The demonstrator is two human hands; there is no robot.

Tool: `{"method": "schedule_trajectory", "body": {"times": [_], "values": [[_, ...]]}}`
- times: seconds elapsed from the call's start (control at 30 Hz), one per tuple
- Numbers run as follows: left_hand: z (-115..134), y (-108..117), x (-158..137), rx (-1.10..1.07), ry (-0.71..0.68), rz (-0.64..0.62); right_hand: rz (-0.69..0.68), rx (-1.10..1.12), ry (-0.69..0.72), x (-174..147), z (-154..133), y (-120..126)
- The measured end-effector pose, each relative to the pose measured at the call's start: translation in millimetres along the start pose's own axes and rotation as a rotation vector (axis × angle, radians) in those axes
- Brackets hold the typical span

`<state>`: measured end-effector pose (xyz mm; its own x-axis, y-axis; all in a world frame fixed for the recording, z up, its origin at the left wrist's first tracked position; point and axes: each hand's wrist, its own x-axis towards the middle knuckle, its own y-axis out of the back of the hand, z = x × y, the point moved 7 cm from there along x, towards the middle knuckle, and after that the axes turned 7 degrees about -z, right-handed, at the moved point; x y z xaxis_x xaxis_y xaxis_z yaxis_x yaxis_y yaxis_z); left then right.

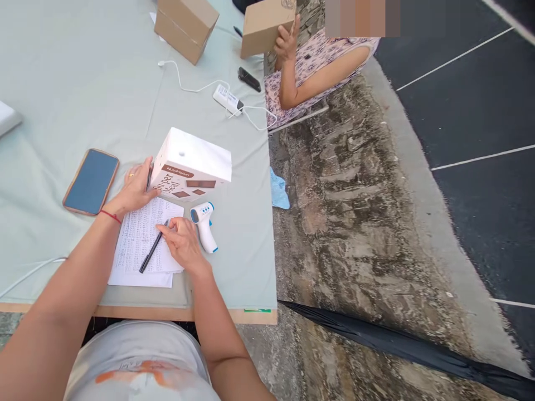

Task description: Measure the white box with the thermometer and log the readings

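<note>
My left hand [136, 186] grips the left end of a white and brown meal box [190, 164], its thumb along the box's lower front edge. The box stands on the table just beyond some handwritten sheets [134, 239]. Over the right part of those sheets, my right hand [181, 239] has its fingers closed around the upper end of a black pen [152, 253], which slants across the writing. Right beside that hand lies a white and blue infrared thermometer [204, 227]. A phone [91, 181] with a dark screen lies left of my left hand.
Cardboard boxes [186, 28] are at the table's far side. A co-worker's hand [287, 42] holds another carton [265, 25]. A white power strip [228, 99] with cables and a black object [249, 79] lie near the right edge. A blue cloth [279, 189] hangs beside the table.
</note>
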<state>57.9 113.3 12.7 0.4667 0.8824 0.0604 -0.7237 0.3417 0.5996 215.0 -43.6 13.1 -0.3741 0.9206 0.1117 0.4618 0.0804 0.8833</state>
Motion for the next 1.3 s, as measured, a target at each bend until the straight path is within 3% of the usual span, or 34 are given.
{"method": "schedule_trajectory", "body": {"times": [0.1, 0.27, 0.33, 0.43, 0.5, 0.57, 0.67, 0.8, 1.0, 1.17, 1.3], "values": [[2.5, -3.9, -1.7, 0.078, 0.012, -0.084, -0.076, -0.028, 0.044, -0.3, -2.4, 0.6], [0.0, -10.0, -1.6, 0.147, 0.013, -0.106, -0.111, 0.051, 0.036, -11.8, 11.3, 18.7], [-0.8, -12.9, -1.0, 0.136, 0.002, -0.102, -0.002, 0.207, -0.027, -13.7, 21.0, 30.6], [-0.6, -15.5, -1.1, 0.143, 0.007, -0.105, 0.315, 0.554, -0.192, -11.8, 37.4, 42.9], [-0.2, -15.3, -1.8, 0.160, 0.025, -0.107, 0.522, 0.777, -0.296, -7.5, 43.6, 39.6], [1.0, -14.3, -2.7, 0.164, 0.027, -0.105, 0.601, 0.916, -0.369, 2.0, 43.0, 27.6], [2.8, -13.8, -4.3, 0.154, 0.015, -0.106, 0.571, 0.969, -0.483, 13.8, 41.8, 7.2], [2.9, -15.2, -5.8, 0.164, 0.012, -0.108, 0.568, 0.837, -0.575, 12.5, 49.4, -3.1], [5.3, -15.0, -7.0, 0.160, 0.010, -0.110, 0.451, 0.800, -0.551, 18.1, 52.6, -9.6], [6.5, -15.0, -7.3, 0.149, 0.027, -0.117, 0.486, 0.777, -0.621, 18.1, 52.1, -10.4], [5.7, -15.6, -7.3, 0.146, 0.018, -0.116, 0.466, 0.740, -0.574, 21.1, 45.7, -7.8]]}}
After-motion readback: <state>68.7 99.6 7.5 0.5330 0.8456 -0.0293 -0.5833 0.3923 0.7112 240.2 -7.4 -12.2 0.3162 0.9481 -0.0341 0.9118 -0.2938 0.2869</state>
